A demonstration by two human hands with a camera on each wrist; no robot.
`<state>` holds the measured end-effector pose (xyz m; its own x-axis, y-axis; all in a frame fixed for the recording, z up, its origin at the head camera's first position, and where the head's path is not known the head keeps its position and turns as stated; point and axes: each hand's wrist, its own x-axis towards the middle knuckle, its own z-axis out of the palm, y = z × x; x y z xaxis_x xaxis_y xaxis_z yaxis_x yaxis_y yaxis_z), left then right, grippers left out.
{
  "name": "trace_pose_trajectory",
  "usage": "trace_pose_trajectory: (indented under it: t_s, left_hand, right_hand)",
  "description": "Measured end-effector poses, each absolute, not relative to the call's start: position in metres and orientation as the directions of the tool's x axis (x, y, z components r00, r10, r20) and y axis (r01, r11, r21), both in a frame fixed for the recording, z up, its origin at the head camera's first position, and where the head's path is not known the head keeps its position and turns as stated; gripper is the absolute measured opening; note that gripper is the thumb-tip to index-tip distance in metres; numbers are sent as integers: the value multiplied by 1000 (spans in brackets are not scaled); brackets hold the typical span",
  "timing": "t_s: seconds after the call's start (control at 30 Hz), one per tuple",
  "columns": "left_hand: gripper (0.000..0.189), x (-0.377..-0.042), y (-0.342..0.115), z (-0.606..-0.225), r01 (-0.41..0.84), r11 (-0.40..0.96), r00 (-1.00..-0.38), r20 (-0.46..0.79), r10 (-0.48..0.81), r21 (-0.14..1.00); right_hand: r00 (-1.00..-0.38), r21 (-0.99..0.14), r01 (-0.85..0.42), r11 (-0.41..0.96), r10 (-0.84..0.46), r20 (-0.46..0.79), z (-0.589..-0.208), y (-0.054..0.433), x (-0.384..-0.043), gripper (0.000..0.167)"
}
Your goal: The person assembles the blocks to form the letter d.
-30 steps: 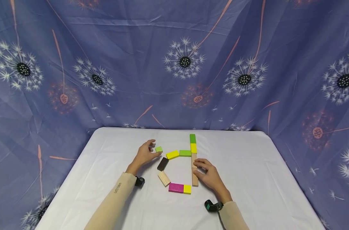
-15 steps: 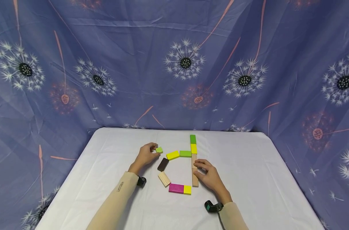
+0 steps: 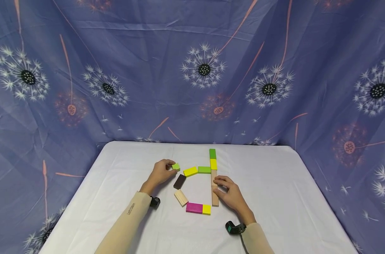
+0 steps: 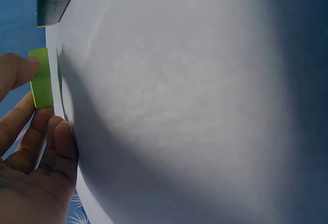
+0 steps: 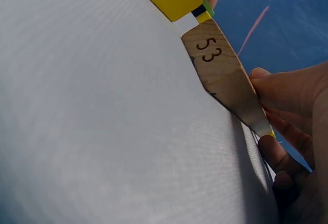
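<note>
My left hand [image 3: 160, 173] pinches a small light green block [image 3: 175, 167] between thumb and fingers, left of the yellow block [image 3: 190, 171]. In the left wrist view the thumb lies against the green block [image 4: 42, 88], and a shadow falls on the cloth beside it. Fingertips of my right hand [image 3: 233, 194] touch the right side of two plain wooden blocks [image 3: 215, 196] laid end to end. The right wrist view shows a wooden block's end [image 5: 215, 52] marked with the number 53, fingers along one side.
On the white-clothed table [image 3: 268, 176], a yellow block [image 3: 213, 164] and a green block [image 3: 213, 153] extend the wooden column. A curve joins it: light green block [image 3: 204, 170], black block [image 3: 179, 181], ribbed wooden block [image 3: 181, 197], magenta block [image 3: 194, 207], small yellow block [image 3: 206, 209].
My left fingers have closed around the small light green block, which has shifted slightly toward the near side. The right hand stays by the wooden blocks.
</note>
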<state>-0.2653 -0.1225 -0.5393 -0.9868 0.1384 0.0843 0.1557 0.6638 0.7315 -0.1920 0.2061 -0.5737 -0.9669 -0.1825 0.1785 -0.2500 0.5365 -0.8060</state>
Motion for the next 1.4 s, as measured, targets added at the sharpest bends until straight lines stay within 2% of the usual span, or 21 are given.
trace_pose_trajectory:
  t_s: [0.5,1.13,1.4]
  left_hand:
    - [35,-250,-119,-525,218,613,-975,141,171,760]
    - [32,-206,-109,-521,257,591,-966,188,176,765]
    - [32,-190,-103,-522,316,587,-949,246,199,745]
  right_hand:
    - [-961,-798,-274,536,-187,204,-573,207,-194,34]
    - [-964,-804,-259,535,-189,185,-575,207,-194,35]
    - [-966,-812,-253,526,-188,179,-577,207,-195,34]
